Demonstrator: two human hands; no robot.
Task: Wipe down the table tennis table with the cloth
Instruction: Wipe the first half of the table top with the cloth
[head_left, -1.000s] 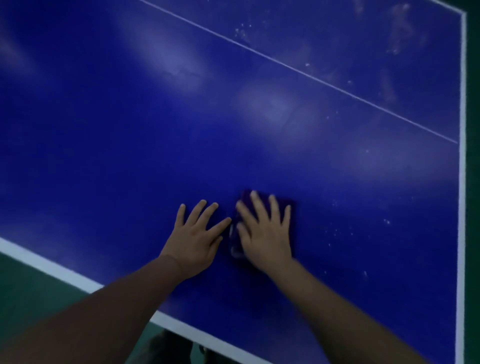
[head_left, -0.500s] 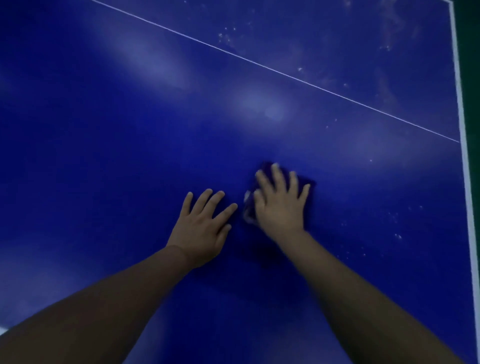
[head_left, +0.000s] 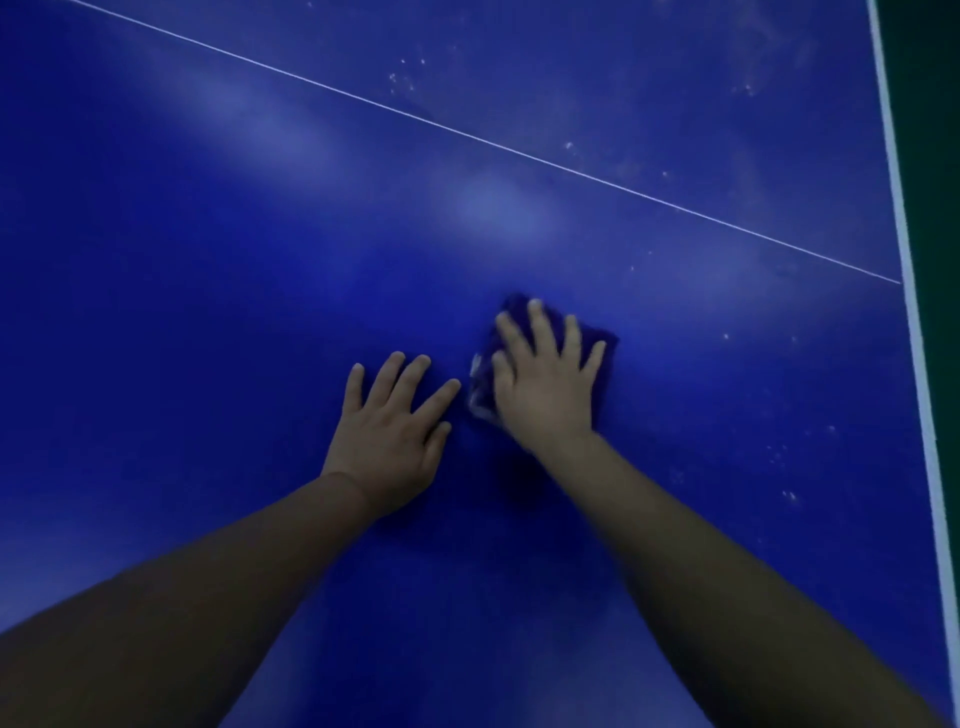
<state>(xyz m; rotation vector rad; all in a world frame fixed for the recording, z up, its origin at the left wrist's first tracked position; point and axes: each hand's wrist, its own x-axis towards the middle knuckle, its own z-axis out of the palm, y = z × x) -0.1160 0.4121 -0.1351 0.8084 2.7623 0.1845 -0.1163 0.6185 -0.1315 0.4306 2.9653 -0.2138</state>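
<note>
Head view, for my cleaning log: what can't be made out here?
Cloth: mostly hidden under the right hand in the head view; full outline unknown.
Table: its near and left edges are cut off by the frame.
Pale specks near the right edge: too small and blurred to tell dust from wear.

The right hand (head_left: 545, 384) covers most of the cloth (head_left: 482, 385); the desk (head_left: 208, 312) runs past the top, left and bottom edges.
</note>
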